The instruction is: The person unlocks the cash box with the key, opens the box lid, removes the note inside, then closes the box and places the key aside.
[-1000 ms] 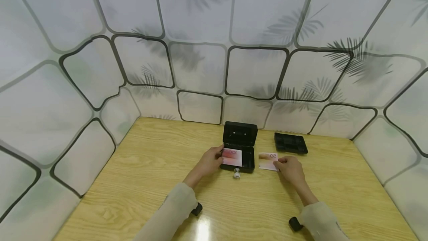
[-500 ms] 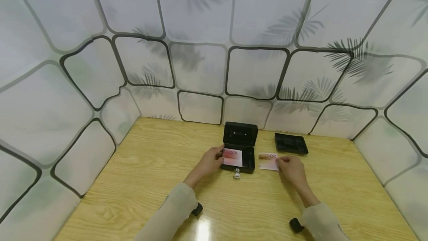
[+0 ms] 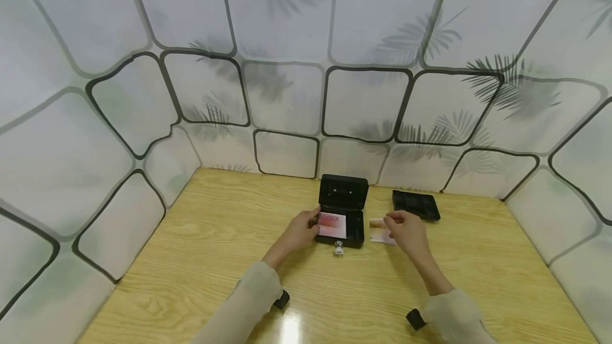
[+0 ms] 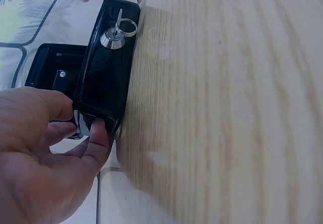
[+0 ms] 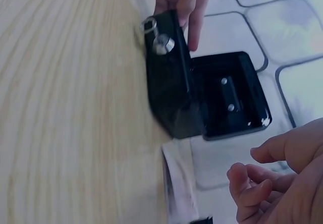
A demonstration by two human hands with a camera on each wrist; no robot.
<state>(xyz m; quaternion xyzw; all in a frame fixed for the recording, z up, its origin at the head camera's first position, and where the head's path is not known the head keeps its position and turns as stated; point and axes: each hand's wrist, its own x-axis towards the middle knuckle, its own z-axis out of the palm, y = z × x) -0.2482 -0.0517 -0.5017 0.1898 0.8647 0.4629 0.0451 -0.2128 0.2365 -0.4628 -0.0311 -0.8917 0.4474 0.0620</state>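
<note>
A black cash box (image 3: pixel 355 228) stands on the table with its lid (image 3: pixel 343 191) raised. My left hand (image 3: pixel 300 231) holds its left wall, thumb and fingers on either side of the corner in the left wrist view. In the box's left part lies a pink 100 banknote (image 3: pixel 332 225). A metal lock with a key (image 4: pixel 119 26) and ring juts from the front wall. To the right of the box, a 20 banknote (image 3: pixel 379 232) lies on the table. Over its right end hovers my right hand (image 3: pixel 410 231), fingers loosely bent, thumb apart from them and nothing held in the right wrist view.
Behind my right hand, a black compartment tray (image 3: pixel 423 206) lies on the wooden table (image 3: pixel 229 216). A patterned fabric wall (image 3: pixel 287 94) closes off the back and both sides. Each sleeve has a small black device (image 3: pixel 416 319) by the wrist.
My right hand has let go of the 20 banknote and risen slightly up and left over it. The note stays where it lay. My left hand has kept its hold on the box.
</note>
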